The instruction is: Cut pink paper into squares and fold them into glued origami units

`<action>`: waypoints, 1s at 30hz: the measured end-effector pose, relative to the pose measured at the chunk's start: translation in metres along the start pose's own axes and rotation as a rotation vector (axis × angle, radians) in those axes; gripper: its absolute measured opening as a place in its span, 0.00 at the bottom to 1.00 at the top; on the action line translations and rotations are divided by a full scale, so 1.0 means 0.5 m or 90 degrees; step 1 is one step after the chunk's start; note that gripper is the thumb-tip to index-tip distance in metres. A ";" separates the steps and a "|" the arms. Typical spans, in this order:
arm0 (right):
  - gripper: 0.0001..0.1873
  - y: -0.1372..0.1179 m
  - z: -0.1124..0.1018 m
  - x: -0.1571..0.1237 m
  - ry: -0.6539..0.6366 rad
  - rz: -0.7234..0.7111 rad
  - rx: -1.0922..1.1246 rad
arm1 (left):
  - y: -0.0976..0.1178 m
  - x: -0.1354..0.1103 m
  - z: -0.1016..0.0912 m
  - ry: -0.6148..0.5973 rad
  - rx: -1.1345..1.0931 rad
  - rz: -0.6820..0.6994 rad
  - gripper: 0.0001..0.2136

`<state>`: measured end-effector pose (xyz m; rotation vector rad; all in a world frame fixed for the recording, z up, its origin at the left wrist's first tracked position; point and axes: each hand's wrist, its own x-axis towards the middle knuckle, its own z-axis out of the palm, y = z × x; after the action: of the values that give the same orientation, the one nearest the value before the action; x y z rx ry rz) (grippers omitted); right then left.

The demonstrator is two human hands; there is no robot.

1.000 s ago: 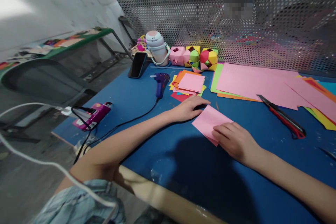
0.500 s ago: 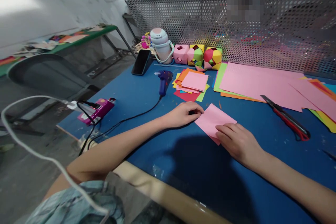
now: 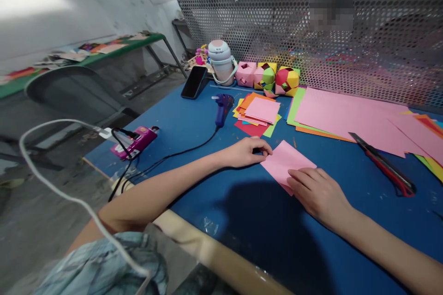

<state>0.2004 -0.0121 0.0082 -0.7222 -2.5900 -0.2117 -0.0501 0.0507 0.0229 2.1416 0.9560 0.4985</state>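
A pink sheet of paper (image 3: 284,159) lies on the blue table, turned at an angle; a strip at its lower edge suggests a folded layer. At its left corner, my left hand (image 3: 246,152) pinches the edge between curled fingers and thumb. My right hand (image 3: 320,191) grips the paper's right side, its fingers pressed together on top and the thumb hidden beneath. Just beyond lies a stack of small coloured squares (image 3: 262,109), with a blue glue gun (image 3: 222,109) to its left.
Large coloured sheets (image 3: 346,113) and a red-handled cutter knife (image 3: 386,166) lie on the right. Folded paper balls (image 3: 266,76), a bottle (image 3: 221,62) and a phone (image 3: 194,82) stand along the back. A purple power strip (image 3: 135,142) with cables sits left, by a perforated metal screen (image 3: 263,9).
The camera view has turned slightly, so everything appears shifted a little to the right. Both hands keep nearly the same hold on the pink paper.
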 end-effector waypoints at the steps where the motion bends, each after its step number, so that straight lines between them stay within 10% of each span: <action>1: 0.10 0.000 0.000 0.000 -0.001 -0.001 -0.001 | 0.001 0.000 -0.001 -0.002 -0.001 -0.004 0.09; 30: 0.10 0.002 0.002 -0.003 -0.026 -0.020 -0.029 | 0.005 0.000 0.000 0.002 0.020 0.014 0.09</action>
<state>0.2015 -0.0116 0.0066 -0.7089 -2.6443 -0.2702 -0.0488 0.0495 0.0249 2.1820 0.9480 0.5004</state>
